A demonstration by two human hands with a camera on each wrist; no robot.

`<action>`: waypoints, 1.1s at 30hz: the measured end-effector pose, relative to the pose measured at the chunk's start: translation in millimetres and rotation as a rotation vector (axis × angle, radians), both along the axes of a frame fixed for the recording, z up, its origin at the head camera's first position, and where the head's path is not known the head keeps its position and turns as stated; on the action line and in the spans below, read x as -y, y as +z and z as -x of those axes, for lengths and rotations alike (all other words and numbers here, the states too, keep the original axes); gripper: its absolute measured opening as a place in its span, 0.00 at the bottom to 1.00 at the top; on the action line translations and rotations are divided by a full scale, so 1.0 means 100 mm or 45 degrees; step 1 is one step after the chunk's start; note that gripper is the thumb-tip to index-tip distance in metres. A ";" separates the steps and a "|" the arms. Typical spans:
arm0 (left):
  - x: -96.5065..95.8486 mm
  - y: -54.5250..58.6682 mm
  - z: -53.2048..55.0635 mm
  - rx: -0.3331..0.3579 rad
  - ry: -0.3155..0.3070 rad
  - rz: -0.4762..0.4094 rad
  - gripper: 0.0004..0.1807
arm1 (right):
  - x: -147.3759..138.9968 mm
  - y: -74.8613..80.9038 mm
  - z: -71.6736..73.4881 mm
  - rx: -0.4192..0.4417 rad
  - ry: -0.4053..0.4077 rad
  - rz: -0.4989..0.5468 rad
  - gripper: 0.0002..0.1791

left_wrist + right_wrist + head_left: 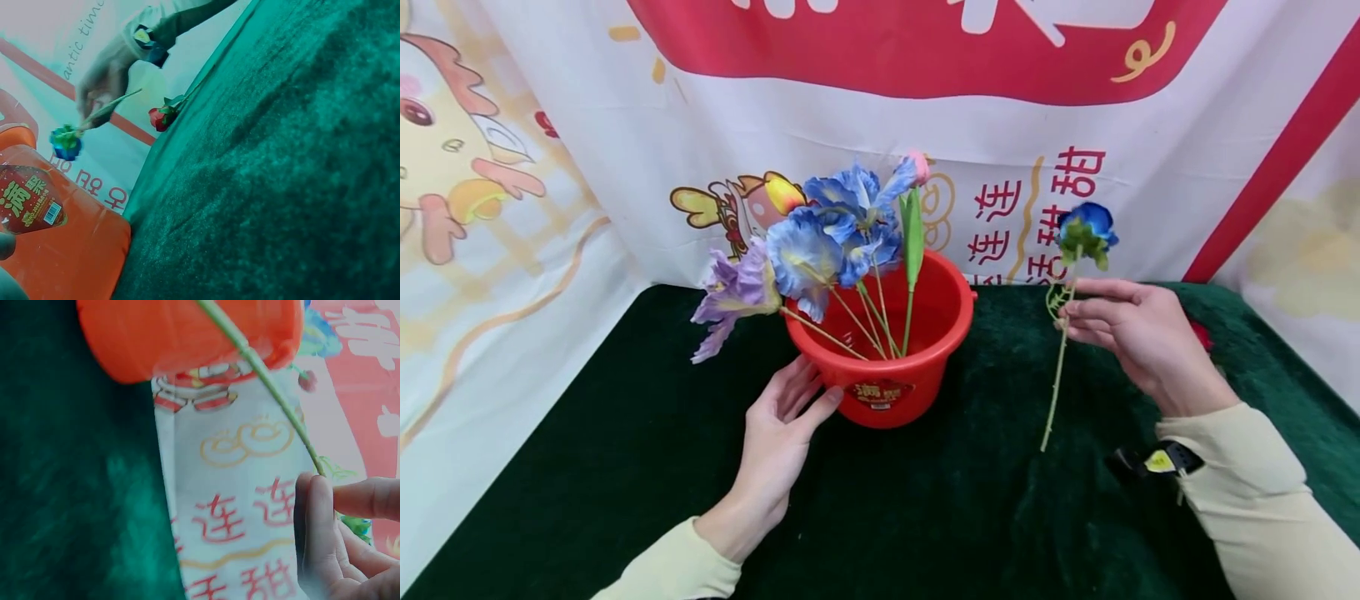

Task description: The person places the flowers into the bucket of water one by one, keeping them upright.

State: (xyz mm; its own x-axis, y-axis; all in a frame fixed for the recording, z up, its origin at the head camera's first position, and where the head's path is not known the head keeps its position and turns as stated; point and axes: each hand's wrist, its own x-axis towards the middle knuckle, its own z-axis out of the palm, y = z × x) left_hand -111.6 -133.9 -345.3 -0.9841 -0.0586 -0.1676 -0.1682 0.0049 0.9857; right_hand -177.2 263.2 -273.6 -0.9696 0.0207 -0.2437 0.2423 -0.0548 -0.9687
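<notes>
A red plastic bucket (895, 398) with a gold-lettered label stands on dark green cloth. Leaning in it are blue iris-like flowers (805, 250), a purple ruffled flower (737, 292), a yellow-and-red bloom (783, 193) and a pink bloom (917, 167). My left hand (775, 437) rests against the bucket's left side, thumb on the front, fingers partly hidden under the rim. Off to the right, my right hand (1123, 333) pinches the thorny stem (275, 397) of a blue rose (1090, 227). Its bloom points up and the stem end hangs above the cloth.
A red rose (161, 119) lies on the green cloth (925, 517) at the far right, partly hidden behind the right hand in the head view. A printed white and red backdrop (850, 117) hangs directly behind the bucket and along both sides.
</notes>
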 end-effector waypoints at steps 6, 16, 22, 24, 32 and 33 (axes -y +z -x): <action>0.00 -0.01 0.01 0.015 -0.005 0.011 0.38 | 0.35 0.31 0.10 -0.102 -0.027 -0.163 0.31; 0.00 -0.02 0.02 0.011 -0.014 0.011 0.38 | 0.71 0.76 0.29 -0.162 -0.115 0.102 0.22; 0.00 -0.02 0.02 0.008 -0.010 0.023 0.39 | 0.85 0.88 0.39 -0.158 -0.138 0.193 0.22; 0.00 -0.02 0.02 0.008 -0.009 0.023 0.39 | 0.88 0.88 0.42 -0.168 -0.147 0.207 0.19; 0.00 -0.03 0.02 0.001 -0.016 0.021 0.40 | 0.99 0.74 0.46 -0.237 -0.131 0.041 0.18; 0.00 -0.03 0.03 0.000 -0.017 0.022 0.40 | 1.02 0.71 0.46 -0.246 -0.127 0.005 0.18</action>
State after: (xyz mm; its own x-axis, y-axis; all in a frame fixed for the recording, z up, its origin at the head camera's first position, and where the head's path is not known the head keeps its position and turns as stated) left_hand -114.2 -133.9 -348.1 -0.9848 -0.0486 -0.1666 -0.1679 0.0242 0.9855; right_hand -223.4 161.6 -202.8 -0.9915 0.1184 -0.0541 0.0456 -0.0730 -0.9963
